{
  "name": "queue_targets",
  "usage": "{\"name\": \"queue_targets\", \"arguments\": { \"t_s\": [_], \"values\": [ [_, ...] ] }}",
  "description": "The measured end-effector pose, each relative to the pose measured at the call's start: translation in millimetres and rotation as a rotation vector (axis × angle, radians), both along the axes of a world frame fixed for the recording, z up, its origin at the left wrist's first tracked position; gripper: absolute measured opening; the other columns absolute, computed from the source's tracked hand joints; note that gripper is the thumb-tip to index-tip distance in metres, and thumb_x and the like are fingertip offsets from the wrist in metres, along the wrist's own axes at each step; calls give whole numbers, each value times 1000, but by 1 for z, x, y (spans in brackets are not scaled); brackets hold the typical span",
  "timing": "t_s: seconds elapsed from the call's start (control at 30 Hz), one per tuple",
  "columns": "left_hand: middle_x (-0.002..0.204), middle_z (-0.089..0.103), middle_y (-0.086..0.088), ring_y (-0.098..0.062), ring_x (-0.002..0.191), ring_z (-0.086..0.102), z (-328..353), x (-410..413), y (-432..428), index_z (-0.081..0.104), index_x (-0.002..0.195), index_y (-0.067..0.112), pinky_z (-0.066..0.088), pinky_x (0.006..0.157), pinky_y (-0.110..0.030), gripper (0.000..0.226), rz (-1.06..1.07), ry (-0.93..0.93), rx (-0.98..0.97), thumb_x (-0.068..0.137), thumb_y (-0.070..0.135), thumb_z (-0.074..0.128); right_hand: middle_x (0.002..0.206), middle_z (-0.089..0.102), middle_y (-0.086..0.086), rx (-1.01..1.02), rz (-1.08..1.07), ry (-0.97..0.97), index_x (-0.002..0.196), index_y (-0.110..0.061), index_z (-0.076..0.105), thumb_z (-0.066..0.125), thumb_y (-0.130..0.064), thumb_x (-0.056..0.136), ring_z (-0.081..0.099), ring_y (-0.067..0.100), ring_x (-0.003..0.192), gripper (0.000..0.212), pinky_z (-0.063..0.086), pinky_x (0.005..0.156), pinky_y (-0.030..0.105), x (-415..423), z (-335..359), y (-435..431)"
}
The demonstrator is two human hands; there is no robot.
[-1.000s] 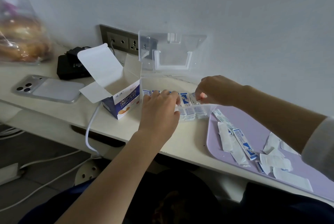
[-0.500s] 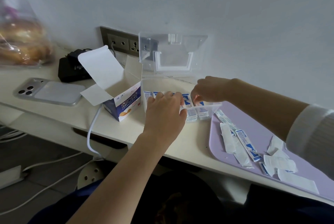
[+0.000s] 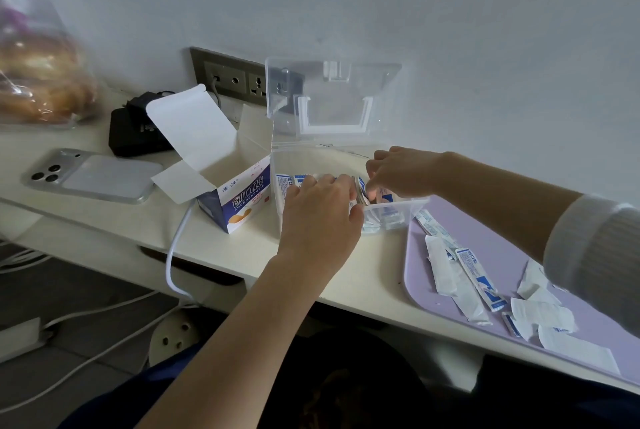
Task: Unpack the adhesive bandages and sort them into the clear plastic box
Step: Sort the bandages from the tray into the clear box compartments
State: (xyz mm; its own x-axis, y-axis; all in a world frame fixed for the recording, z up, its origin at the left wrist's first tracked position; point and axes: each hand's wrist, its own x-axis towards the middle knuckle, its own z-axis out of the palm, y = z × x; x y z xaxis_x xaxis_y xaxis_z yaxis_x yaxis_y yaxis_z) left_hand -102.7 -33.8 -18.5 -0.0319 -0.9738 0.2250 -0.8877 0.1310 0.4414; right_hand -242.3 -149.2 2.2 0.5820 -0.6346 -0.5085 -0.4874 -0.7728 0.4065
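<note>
Now both hands work inside the clear plastic box [image 3: 398, 212] mid-desk: left hand [image 3: 320, 212] curled over wrapped bandages [image 3: 382, 194], right hand [image 3: 401, 170] pinching some. Open carton [image 3: 239, 200] crowds its left wall; purple tray [image 3: 485, 238] borders right.

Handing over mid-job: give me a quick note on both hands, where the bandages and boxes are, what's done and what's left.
Left hand: over the clear plastic box, fingers on the bandages in the box.
Right hand: fingertips down among them; grip unclear.
Box lid stands open against the wall.
Opened bandage carton sits left of the box; contents not visible.
Done: a row of bandages is in the box.
Left: loose bandages and torn wrappers on the purple mat.
</note>
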Motion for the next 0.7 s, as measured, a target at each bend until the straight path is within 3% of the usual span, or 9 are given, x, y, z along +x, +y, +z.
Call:
{"name": "queue_targets", "arguments": {
  "t_s": [0.4, 0.7],
  "values": [
    [109, 61, 3, -16, 103, 50, -1, -2, -1, 56, 109, 19, 33, 91, -30, 21, -5, -2, -6, 96, 29, 43, 119, 52, -7, 50, 11, -93, 125, -31, 56, 42, 4, 89, 40, 15, 106, 52, 30, 86, 22, -7, 1, -1],
    [110, 61, 3, -15, 103, 51, -3, -3, -2, 55, 110, 19, 34, 92, -30, 21, -13, 3, -17, 96, 27, 43, 110, 58, -6, 111, -46, -179, 116, -30, 63, 40, 12, 82, 44, 14, 100, 59, 42, 87, 28, -15, 4, 1]
  ]
}}
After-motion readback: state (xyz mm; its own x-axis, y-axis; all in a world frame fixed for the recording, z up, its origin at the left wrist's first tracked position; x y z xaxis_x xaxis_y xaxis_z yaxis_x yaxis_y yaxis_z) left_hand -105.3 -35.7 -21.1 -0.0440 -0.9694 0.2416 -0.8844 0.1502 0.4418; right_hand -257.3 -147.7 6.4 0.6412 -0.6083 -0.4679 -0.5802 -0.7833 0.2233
